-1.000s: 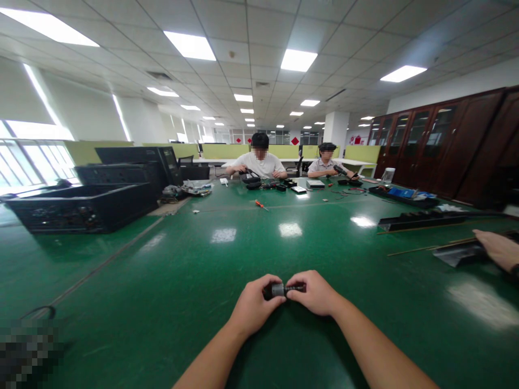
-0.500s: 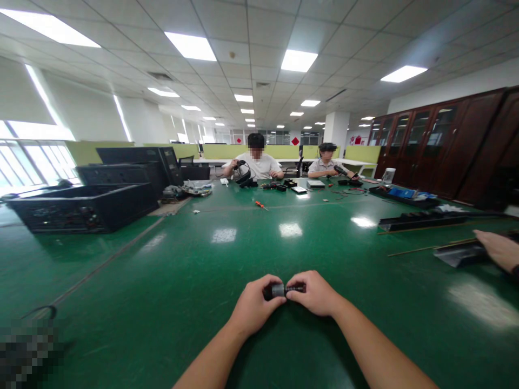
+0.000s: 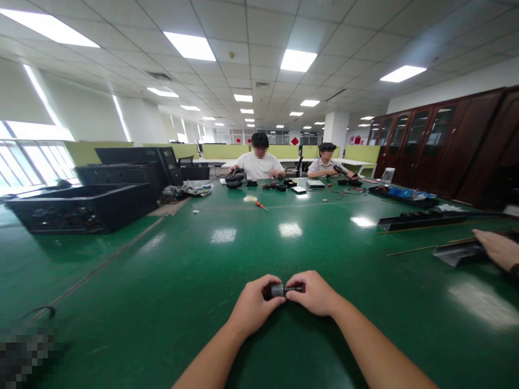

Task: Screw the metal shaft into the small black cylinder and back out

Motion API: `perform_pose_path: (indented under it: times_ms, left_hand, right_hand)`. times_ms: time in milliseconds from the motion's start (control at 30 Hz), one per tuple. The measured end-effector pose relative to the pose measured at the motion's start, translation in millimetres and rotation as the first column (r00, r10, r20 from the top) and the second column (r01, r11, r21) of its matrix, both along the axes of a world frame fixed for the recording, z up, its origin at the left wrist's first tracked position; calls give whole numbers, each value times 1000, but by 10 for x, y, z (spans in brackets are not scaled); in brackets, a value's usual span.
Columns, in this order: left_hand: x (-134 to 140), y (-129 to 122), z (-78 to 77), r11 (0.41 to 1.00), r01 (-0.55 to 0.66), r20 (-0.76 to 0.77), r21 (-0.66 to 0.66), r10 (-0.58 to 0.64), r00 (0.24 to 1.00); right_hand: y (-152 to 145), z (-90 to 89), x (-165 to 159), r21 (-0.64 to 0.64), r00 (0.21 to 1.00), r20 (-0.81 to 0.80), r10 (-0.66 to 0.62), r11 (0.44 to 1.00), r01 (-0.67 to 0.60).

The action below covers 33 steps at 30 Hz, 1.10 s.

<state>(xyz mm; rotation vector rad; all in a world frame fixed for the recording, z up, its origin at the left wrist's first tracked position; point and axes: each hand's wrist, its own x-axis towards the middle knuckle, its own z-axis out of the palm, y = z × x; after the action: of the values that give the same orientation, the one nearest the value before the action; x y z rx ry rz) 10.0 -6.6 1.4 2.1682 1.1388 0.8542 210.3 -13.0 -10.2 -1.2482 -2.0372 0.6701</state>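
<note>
Over the near middle of the green table, my left hand (image 3: pixel 256 302) is closed round a small cylinder (image 3: pixel 277 290) with a grey metallic band and a dark end, much like a small motor. From its right side a thin dark shaft (image 3: pixel 293 289) sticks out. Thumb and fingers of my right hand (image 3: pixel 314 294) pinch this shaft. Both hands nearly meet at the fingertips, and the cylinder lies level between them. My fingers cover part of both pieces.
An orange screwdriver (image 3: pixel 261 206) lies farther back on the green table (image 3: pixel 182 270). Black computer cases (image 3: pixel 85 208) stand at the left. Dark metal channels (image 3: pixel 421 220) lie at the right, where another person's hand (image 3: pixel 497 248) rests. Two people sit across, one with a headset (image 3: pixel 235 178).
My hands and the cylinder stay as they were. Across the table, the person in white has lowered the black headset to the tabletop.
</note>
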Motion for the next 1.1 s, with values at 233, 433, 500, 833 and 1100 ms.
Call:
perform_pose_path:
  times_ms: [233, 433, 500, 833, 1100]
  left_hand:
    - [-3, 6, -7, 1000, 13, 15, -11, -13, 1000]
    - [0, 9, -5, 1000, 12, 15, -22, -12, 1000]
    - [-3, 11, 0, 1000, 15, 18, -19, -14, 1000]
    - [-13, 17, -7, 1000, 16, 20, -17, -16, 1000]
    - [-17, 26, -25, 1000, 12, 23, -7, -11, 1000]
  right_hand:
    - [1, -8, -3, -4, 1000, -9, 2, 1000, -2]
    - [14, -12, -1, -7, 1000, -2, -2, 1000, 2]
    - [12, -5, 7, -6, 1000, -3, -8, 1000, 8]
    - [1, 5, 16, -6, 1000, -6, -15, 1000, 15]
    - [-6, 9, 16, 14, 1000, 16, -21, 1000, 21]
